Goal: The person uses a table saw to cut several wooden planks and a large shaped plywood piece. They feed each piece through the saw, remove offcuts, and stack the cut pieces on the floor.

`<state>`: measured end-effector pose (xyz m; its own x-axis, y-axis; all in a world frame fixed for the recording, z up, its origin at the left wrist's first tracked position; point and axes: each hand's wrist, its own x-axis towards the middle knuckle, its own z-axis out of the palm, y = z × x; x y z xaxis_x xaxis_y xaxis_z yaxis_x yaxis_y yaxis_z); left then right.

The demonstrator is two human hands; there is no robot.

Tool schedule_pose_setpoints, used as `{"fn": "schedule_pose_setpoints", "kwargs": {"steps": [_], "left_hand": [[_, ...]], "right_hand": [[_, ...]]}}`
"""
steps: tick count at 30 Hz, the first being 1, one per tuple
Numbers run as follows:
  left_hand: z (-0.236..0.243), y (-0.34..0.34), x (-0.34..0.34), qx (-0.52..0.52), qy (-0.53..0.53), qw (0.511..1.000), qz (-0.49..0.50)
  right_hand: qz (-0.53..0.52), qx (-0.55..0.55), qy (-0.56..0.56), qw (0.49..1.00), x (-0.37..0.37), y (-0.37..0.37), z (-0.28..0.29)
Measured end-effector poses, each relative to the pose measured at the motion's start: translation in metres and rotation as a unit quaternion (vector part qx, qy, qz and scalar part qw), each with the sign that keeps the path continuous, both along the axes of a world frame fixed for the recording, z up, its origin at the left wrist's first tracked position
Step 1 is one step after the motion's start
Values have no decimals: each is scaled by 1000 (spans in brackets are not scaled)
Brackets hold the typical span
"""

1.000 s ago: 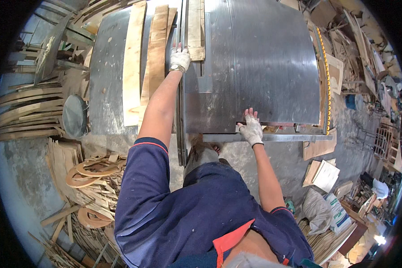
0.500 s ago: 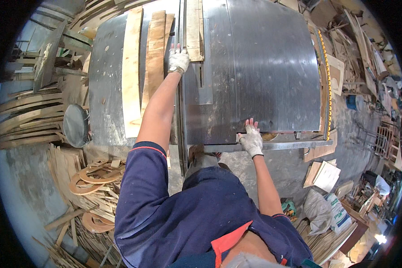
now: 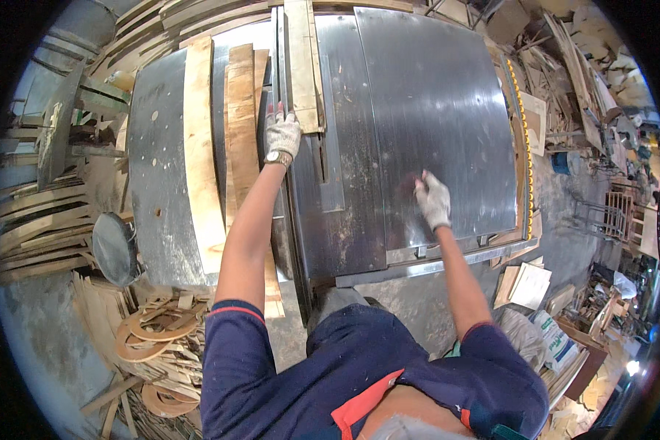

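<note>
— Wood was what the person worked with. The left hand (image 3: 281, 134) in its white glove lay on the near end of a narrow plank (image 3: 301, 62), which rested on the big metal table (image 3: 433, 110) beside a long rail (image 3: 280, 73).

— Did the fingers hold it tight?

— They pressed down on top of it, bent a little. I could not tell if they gripped it.

— And the other hand?

— The right hand (image 3: 433, 199) lay flat and open on the bare metal, well apart from the plank. It held nothing.

— What else was there?

— Two wider boards (image 3: 220, 139) lay on the left part of the table, just beside the arm. Curved wood scraps (image 3: 150, 334) were piled on the floor below.

— So which step was it?

— I think the plank was being slid along the rail. A next push would need a straight, steady hand, with the fingers kept away from the slot (image 3: 323, 158) in the table.
</note>
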<state>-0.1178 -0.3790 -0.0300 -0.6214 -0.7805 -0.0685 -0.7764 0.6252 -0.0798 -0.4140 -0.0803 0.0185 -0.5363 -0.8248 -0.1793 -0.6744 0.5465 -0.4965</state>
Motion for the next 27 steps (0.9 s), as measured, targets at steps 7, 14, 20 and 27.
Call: {"fn": "schedule_pose_setpoints", "kwargs": {"steps": [7, 14, 20, 27], "left_hand": [[-17, 1, 1, -7, 64, 998, 12], [-6, 5, -1, 26, 31, 999, 20], [-11, 1, -1, 24, 143, 988, 56], [-16, -42, -14, -14, 66, 998, 15]], "right_hand": [[191, -87, 71, 975, -28, -265, -8], [371, 66, 110, 920, 10, -450, -37], [352, 141, 198, 904, 27, -485, -66], [340, 151, 186, 909, 25, -485, -69]]}}
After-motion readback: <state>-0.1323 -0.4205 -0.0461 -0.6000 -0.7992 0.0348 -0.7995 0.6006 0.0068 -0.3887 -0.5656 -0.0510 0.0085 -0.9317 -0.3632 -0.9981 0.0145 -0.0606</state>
